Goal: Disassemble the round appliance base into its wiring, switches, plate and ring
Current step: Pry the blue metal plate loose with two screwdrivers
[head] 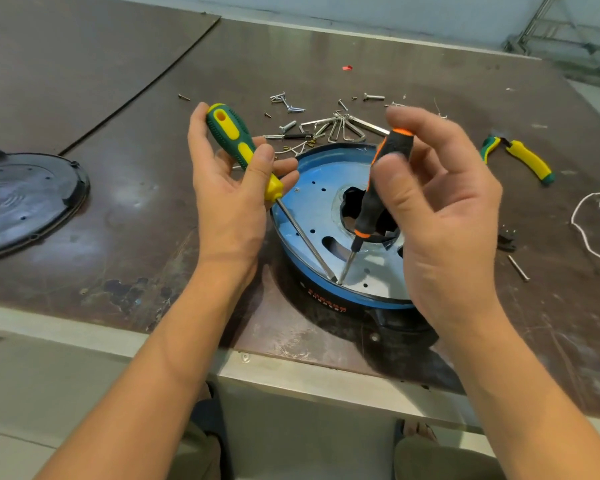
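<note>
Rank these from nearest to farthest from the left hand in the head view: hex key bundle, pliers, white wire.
From the left hand:
1. Hex key bundle, just right of it, behind the base.
2. Pliers, far right.
3. White wire, at the right edge.

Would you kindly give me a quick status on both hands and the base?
Left hand gripping green-yellow screwdriver. Right hand gripping black-orange screwdriver. Both tips meet near the front rim of the round base. Nothing blocking.
</note>
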The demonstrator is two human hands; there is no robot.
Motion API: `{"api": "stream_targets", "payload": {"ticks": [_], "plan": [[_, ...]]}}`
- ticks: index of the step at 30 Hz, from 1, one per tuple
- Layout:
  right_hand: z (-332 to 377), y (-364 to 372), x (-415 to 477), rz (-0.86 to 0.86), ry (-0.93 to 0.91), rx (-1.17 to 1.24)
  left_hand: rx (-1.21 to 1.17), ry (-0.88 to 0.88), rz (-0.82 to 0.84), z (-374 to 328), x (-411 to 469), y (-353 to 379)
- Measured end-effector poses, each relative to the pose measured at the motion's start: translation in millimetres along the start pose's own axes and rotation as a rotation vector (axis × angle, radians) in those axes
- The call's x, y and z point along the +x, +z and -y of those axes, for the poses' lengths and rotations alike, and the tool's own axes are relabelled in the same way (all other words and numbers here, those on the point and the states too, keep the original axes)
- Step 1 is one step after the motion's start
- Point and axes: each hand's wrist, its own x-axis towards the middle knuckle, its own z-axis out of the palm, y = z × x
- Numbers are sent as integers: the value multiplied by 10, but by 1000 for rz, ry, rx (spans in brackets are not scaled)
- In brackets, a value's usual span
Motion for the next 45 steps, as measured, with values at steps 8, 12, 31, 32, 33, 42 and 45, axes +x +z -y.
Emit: {"api": "stream_targets", "payload": {"ticks": [8,12,31,32,33,42,45], "plan": [[-25,-27,-11,-4,9,42,-1,2,3,-3,6,-10],[-40,-50,-3,2,-71,-41,9,0,1,5,6,-2],[-59,-46,4,46,-26,11,18,-10,-3,-25,-16,13],[-64,-65,0,48,-12,36,15,-10,-5,-26,-14,12],[-57,-78,-4,35,21,87,13,-9,-7,-27,-14,9],[-95,-58,8,8,-3,15,18,-7,-4,-40,-26,12],[-73,-91,-12,-11,65,120,23,-4,-4,-48,-29,18]]}}
